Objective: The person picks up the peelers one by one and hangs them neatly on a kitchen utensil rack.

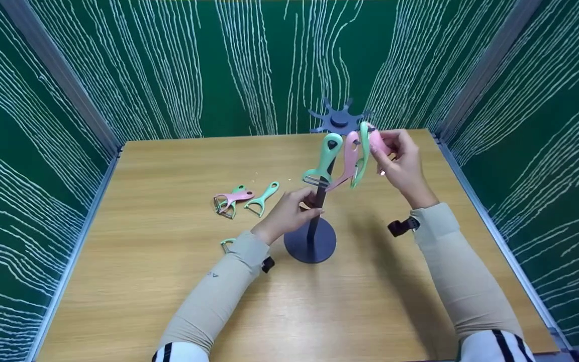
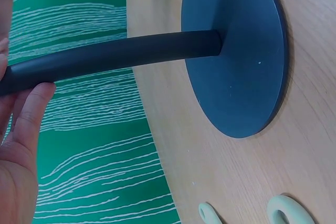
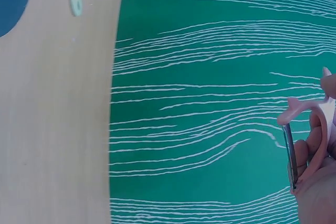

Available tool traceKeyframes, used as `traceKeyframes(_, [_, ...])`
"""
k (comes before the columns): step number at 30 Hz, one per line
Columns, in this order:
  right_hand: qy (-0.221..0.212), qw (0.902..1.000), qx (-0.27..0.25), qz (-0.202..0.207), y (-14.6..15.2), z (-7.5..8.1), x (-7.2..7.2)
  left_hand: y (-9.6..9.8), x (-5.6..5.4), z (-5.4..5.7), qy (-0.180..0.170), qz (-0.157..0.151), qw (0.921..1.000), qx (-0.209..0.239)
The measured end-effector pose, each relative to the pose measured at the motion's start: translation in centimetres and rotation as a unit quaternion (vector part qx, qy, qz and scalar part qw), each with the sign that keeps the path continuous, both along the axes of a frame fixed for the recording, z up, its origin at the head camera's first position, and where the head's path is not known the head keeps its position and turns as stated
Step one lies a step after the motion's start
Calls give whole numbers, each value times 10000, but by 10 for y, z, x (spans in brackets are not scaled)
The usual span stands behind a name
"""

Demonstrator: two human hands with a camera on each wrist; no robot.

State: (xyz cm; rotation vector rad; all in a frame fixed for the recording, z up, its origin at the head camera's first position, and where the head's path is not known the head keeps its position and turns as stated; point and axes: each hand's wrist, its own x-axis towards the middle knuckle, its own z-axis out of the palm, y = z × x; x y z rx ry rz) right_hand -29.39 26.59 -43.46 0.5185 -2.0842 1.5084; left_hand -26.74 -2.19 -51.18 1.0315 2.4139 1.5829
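A dark stand with a round base (image 1: 310, 241), a post (image 2: 121, 56) and a hooked top (image 1: 339, 120) stands on the table. My left hand (image 1: 292, 213) grips the post partway up, thumb and fingers around it. Up by the hooks, my right hand (image 1: 402, 163) pinches a pink peeler (image 1: 379, 143) by its body; its metal blade (image 3: 290, 153) shows in the right wrist view. Beside it hang a green peeler (image 1: 363, 156), another pink peeler (image 1: 350, 156) and a green peeler (image 1: 327, 156) facing front. Whether the held peeler's loop is on a hook cannot be told.
Left of the stand, a pink peeler (image 1: 234, 197) lies across a green one (image 1: 228, 210), with a light green peeler (image 1: 264, 198) beside them. Another green peeler (image 1: 226, 244) is partly hidden by the left forearm. Green walls with white lines enclose the wooden table (image 1: 169, 291).
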Motion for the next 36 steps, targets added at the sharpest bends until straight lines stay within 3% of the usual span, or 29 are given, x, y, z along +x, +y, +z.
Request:
traceKeyframes(13, [690,9968,-359,191,-5,34,17,0,0,1,-224,25,9997,-36])
traceKeyframes(23, [787,9899,-1029,584,-15,61,31,0,0,0,-163,-71,9998,51])
traceKeyframes(30, [969,9852,-1158,805,-22,70,36,1,0,0,73,-62,9999,60])
traceKeyframes(36, [1059,9859,-960,868,-24,73,40,1,0,1,137,-37,9999,61])
